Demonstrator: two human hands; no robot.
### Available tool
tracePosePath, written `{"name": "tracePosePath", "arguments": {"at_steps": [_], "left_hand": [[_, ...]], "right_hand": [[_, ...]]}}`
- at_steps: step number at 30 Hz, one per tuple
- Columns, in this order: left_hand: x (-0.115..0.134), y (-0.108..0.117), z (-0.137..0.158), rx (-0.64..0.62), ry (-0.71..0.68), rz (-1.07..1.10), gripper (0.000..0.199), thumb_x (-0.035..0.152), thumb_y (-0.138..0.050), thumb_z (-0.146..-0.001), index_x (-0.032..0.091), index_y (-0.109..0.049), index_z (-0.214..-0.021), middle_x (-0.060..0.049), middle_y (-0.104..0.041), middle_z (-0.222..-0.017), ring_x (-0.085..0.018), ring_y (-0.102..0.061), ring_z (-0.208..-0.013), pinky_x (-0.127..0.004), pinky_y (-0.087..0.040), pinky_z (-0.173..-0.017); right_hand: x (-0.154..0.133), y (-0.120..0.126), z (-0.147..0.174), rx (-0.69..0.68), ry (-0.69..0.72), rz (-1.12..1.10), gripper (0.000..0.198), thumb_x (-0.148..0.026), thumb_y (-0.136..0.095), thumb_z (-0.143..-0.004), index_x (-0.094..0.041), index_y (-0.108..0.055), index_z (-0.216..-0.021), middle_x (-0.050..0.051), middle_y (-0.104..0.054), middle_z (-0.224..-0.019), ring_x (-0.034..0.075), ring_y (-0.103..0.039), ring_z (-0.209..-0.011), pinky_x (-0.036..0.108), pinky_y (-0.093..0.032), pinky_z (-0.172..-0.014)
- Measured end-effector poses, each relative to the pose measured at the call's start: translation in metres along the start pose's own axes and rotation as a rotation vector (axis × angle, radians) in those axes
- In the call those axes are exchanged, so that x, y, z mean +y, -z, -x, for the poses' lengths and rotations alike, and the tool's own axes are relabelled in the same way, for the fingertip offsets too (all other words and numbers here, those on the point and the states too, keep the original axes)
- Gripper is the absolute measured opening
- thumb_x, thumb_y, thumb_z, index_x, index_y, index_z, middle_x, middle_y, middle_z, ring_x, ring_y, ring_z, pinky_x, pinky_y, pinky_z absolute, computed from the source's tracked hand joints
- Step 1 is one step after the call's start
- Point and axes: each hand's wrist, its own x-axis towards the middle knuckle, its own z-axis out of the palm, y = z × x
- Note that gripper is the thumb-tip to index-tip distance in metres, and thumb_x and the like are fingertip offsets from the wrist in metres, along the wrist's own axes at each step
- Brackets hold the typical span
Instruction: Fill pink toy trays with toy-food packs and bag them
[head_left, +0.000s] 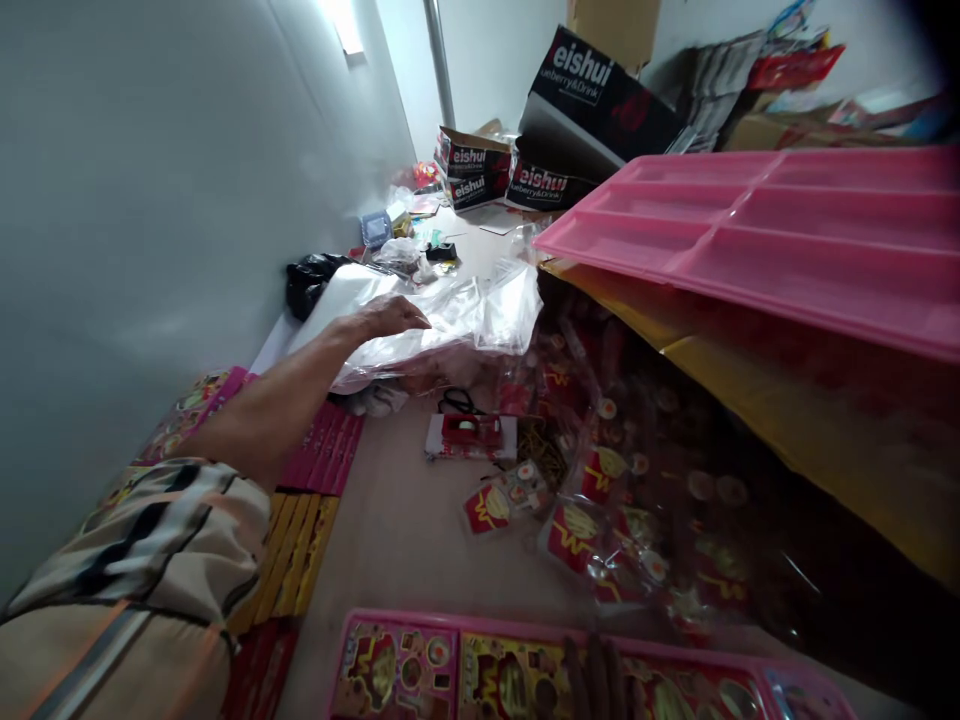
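Observation:
My left hand point(386, 318) reaches far forward and lies flat, fingers apart, on a pile of clear plastic bags point(457, 320) by the wall. It grips nothing that I can see. At the bottom edge, the fingers of my right hand point(594, 680) curl over a pink toy tray point(420, 670) filled with red and yellow fast-food pieces. The rest of that hand is out of view.
A large empty pink compartment tray point(750, 230) juts in at upper right over yellow cardboard point(787, 400). Small bagged toy packets point(600, 520) and a red tape dispenser point(472, 435) lie mid-floor. Pink and yellow card stacks point(315, 480) line the left; black printed boxes point(480, 175) stand behind.

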Motion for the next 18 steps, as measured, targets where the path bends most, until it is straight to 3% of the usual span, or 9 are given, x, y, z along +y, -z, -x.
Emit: {"name": "tracePosePath", "arguments": {"at_steps": [3,6,10,12,14,16,18], "left_hand": [[0.027,0.030,0.029,0.184,-0.087,-0.152,0.024,0.035,-0.072,-0.085,0.017,-0.082,-0.098,-0.006,-0.073,-0.094,-0.022,-0.063,-0.096,-0.031,-0.043,-0.090],[0.061,0.040,0.075,0.258,-0.153,-0.105,0.024,0.031,-0.074,-0.083,0.009,-0.081,-0.089,-0.008,-0.071,-0.085,-0.023,-0.065,-0.088,-0.034,-0.046,-0.087],[0.100,0.028,0.146,0.138,-0.104,0.286,0.028,0.034,-0.064,-0.089,0.011,-0.079,-0.087,-0.006,-0.073,-0.076,-0.014,-0.061,-0.060,-0.025,-0.047,-0.061],[0.113,0.016,0.182,-0.002,-0.125,0.418,0.031,0.036,-0.059,-0.092,0.013,-0.079,-0.092,-0.006,-0.076,-0.083,-0.010,-0.057,-0.053,-0.021,-0.043,-0.050],[0.122,0.002,0.216,-0.150,-0.179,0.445,0.033,0.040,-0.056,-0.094,0.016,-0.079,-0.098,-0.004,-0.078,-0.087,-0.008,-0.055,-0.049,-0.019,-0.040,-0.044],[0.127,-0.010,0.248,-0.196,-0.253,0.425,0.034,0.041,-0.054,-0.094,0.018,-0.078,-0.100,-0.003,-0.078,-0.088,-0.009,-0.059,-0.054,-0.018,-0.043,-0.047],[0.129,-0.015,0.273,-0.112,-0.344,0.401,0.032,0.037,-0.054,-0.092,0.018,-0.078,-0.099,-0.002,-0.078,-0.087,-0.011,-0.066,-0.066,-0.019,-0.050,-0.057]], "right_hand": [[-0.039,-0.016,-0.042,-0.010,-0.039,-0.054,0.078,-0.058,-0.063,-0.067,-0.055,-0.049,-0.145,-0.008,-0.036,-0.162,0.045,-0.036,-0.147,0.076,-0.041,-0.100],[-0.073,-0.022,-0.062,-0.032,-0.103,-0.170,0.073,-0.056,-0.061,-0.075,-0.044,-0.054,-0.147,0.004,-0.041,-0.161,0.049,-0.043,-0.143,0.076,-0.040,-0.100],[-0.113,-0.004,-0.046,-0.066,-0.138,-0.396,0.065,-0.058,-0.053,-0.088,-0.039,-0.051,-0.151,0.012,-0.056,-0.149,0.043,-0.060,-0.129,0.067,-0.050,-0.097],[-0.152,0.011,-0.051,-0.120,-0.217,-0.699,0.077,-0.062,-0.054,-0.090,-0.029,-0.038,-0.158,0.017,-0.060,-0.142,0.035,-0.069,-0.114,0.052,-0.057,-0.089],[-0.201,0.025,-0.078,-0.176,-0.333,-1.172,0.097,-0.065,-0.066,-0.082,-0.025,-0.026,-0.160,0.019,-0.059,-0.141,0.027,-0.075,-0.093,0.036,-0.058,-0.073],[-0.244,0.034,-0.113,-0.169,-0.325,-1.438,0.099,-0.060,-0.081,-0.070,-0.027,-0.037,-0.153,0.012,-0.067,-0.127,0.018,-0.072,-0.074,0.025,-0.050,-0.060],[-0.265,0.033,-0.137,-0.148,-0.291,-1.511,0.074,-0.050,-0.087,-0.065,-0.021,-0.060,-0.128,0.005,-0.074,-0.099,0.012,-0.064,-0.061,0.022,-0.044,-0.056]]}}
